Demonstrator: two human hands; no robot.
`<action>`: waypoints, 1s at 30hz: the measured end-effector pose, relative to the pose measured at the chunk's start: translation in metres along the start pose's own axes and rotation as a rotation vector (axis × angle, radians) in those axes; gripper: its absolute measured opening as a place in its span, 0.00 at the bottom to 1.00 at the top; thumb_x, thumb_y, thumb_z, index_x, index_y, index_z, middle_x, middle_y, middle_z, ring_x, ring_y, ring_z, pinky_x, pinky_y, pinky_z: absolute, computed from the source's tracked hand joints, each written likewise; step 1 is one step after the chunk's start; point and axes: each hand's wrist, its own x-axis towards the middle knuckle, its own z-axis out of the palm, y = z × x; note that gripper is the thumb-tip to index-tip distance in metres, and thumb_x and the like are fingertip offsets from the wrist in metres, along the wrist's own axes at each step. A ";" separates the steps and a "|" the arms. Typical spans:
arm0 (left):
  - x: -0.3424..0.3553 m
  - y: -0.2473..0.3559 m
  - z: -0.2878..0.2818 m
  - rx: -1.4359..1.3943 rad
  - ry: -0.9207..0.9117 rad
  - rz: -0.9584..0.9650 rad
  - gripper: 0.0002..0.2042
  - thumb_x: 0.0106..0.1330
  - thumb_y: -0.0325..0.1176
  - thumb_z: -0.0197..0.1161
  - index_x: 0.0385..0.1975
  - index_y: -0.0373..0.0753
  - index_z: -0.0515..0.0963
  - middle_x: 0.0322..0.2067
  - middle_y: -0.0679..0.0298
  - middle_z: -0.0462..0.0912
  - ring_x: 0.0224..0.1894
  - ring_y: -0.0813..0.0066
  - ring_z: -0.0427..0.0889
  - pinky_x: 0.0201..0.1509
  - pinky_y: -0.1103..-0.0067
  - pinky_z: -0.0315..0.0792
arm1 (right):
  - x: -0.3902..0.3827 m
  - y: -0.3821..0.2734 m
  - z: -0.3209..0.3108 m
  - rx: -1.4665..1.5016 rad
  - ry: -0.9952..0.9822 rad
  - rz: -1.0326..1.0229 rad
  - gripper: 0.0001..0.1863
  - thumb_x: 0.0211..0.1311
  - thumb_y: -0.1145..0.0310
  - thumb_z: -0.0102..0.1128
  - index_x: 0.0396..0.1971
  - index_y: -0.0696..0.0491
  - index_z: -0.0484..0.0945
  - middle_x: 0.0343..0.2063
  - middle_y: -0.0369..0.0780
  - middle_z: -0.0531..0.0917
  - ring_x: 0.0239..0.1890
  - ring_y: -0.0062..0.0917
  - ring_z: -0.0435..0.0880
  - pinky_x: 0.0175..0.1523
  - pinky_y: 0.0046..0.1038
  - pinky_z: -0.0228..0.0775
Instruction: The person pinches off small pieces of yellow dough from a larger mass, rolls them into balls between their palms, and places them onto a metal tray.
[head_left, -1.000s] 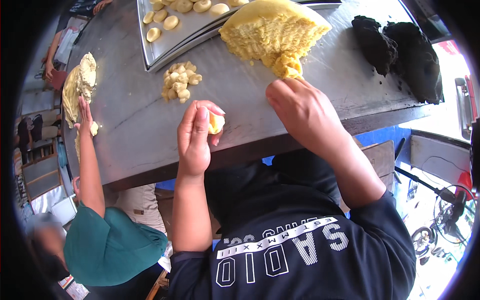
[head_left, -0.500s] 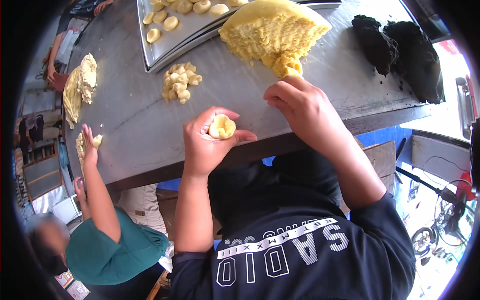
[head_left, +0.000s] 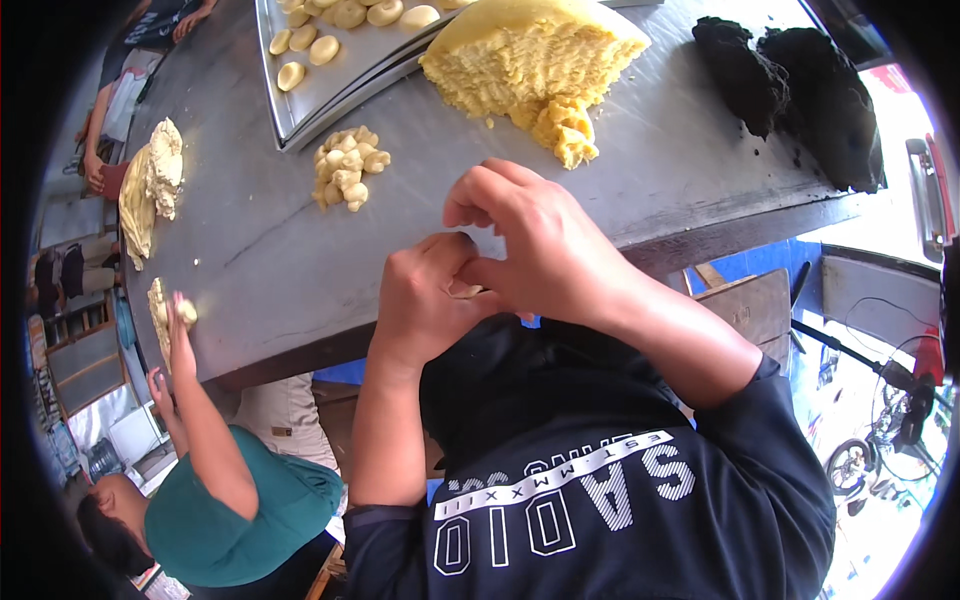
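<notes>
Near the table's front edge, my left hand [head_left: 425, 300] is closed round a small cup of pale dough [head_left: 464, 290]; only a sliver of it shows between the hands. My right hand [head_left: 540, 245] rests over it, thumb against the left hand and fingers curled; whatever they pinch is hidden. Beyond them lies a big yellow crumbly mound [head_left: 535, 65], with a loose lump [head_left: 570, 135] at its near side. Left of that is a small heap of pale dough pieces [head_left: 348, 165].
A metal tray [head_left: 290, 125] of round dough balls [head_left: 323, 50] stands at the back. Black dough-like masses [head_left: 815, 105] lie at right. At far left, a co-worker in a green shirt [head_left: 235, 510] has a hand at some dough [head_left: 187, 312], near a larger dough slab [head_left: 150, 190].
My right hand has come from the yellow mound leftward and nearer, onto the dough cup. My left hand has turned, hiding the cup's hollow. The view has shifted slightly.
</notes>
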 end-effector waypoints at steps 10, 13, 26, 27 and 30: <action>0.005 -0.008 -0.002 0.027 0.274 -0.011 0.23 0.58 0.43 0.93 0.29 0.37 0.81 0.26 0.62 0.84 0.27 0.63 0.84 0.32 0.70 0.76 | -0.005 -0.009 -0.040 -0.397 0.184 -0.134 0.15 0.65 0.69 0.82 0.49 0.53 0.88 0.42 0.42 0.88 0.46 0.47 0.90 0.50 0.45 0.84; 0.003 -0.018 -0.003 -0.235 0.186 0.041 0.19 0.72 0.41 0.84 0.30 0.36 0.81 0.26 0.63 0.83 0.27 0.70 0.82 0.33 0.74 0.75 | 0.012 0.024 -0.061 -0.698 0.263 -0.184 0.12 0.66 0.74 0.76 0.48 0.54 0.89 0.46 0.40 0.89 0.51 0.42 0.90 0.55 0.43 0.86; -0.004 -0.029 -0.010 -0.853 0.265 -0.168 0.25 0.88 0.52 0.65 0.28 0.42 0.77 0.32 0.64 0.78 0.33 0.78 0.73 0.37 0.79 0.67 | 0.001 0.035 -0.055 -0.708 -0.022 -0.097 0.11 0.66 0.76 0.67 0.47 0.54 0.90 0.52 0.41 0.88 0.59 0.41 0.88 0.61 0.40 0.86; -0.005 -0.032 -0.012 -0.853 0.266 -0.165 0.25 0.88 0.52 0.65 0.28 0.42 0.77 0.32 0.64 0.78 0.33 0.78 0.73 0.37 0.79 0.67 | 0.008 0.029 -0.055 -0.709 -0.020 -0.099 0.11 0.66 0.76 0.67 0.47 0.54 0.90 0.52 0.41 0.88 0.59 0.41 0.88 0.61 0.40 0.86; -0.007 -0.025 -0.016 -0.817 0.202 -0.192 0.22 0.68 0.44 0.89 0.27 0.41 0.79 0.29 0.63 0.82 0.32 0.83 0.76 0.37 0.80 0.73 | 0.034 0.026 -0.045 -0.791 0.044 -0.240 0.12 0.66 0.73 0.67 0.48 0.57 0.87 0.46 0.43 0.87 0.53 0.36 0.90 0.52 0.38 0.90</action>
